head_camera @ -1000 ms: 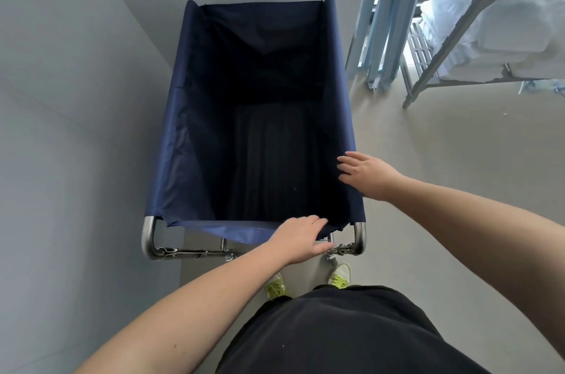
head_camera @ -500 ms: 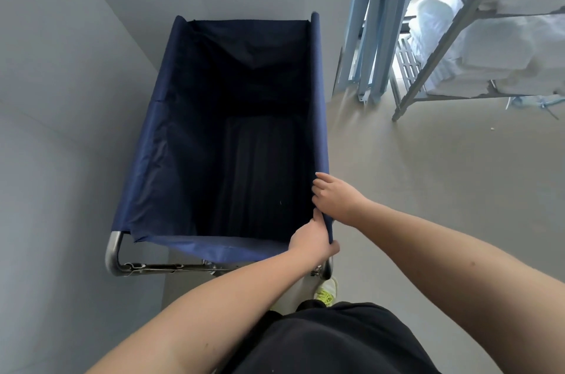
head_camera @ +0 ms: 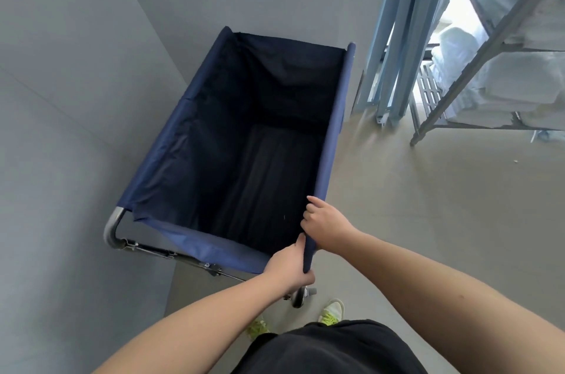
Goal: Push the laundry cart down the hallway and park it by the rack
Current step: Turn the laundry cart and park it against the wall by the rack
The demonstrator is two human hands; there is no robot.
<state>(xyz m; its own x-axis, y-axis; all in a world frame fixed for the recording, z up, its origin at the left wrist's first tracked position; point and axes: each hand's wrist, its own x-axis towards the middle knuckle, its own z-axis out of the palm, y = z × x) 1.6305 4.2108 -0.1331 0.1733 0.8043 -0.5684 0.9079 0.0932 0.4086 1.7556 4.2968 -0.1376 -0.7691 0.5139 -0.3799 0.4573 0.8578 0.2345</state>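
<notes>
The navy laundry cart (head_camera: 244, 153) stands angled in the wall corner, its wheels mostly hidden. Both hands clasp its near right corner: left hand (head_camera: 289, 266) wrapped round the rail, right hand (head_camera: 325, 225) curled over the fabric edge. The rack (head_camera: 477, 67), cropped at frame edge, stands right of it.

A navy fabric laundry cart (head_camera: 244, 141) stands on the floor, seen from above. Its deep rectangular bag hangs open and looks empty, dark inside with a pleated bottom. The cloth is sleeved over side rails; a bare grey metal tube curves around the near left corner, with a thin crossbar along the near end. The cart sits at a slant, its left side close to a grey wall. A grey metal rack (head_camera: 489, 46) stands near its far right corner, its shelves stacked with white folded linen.
</notes>
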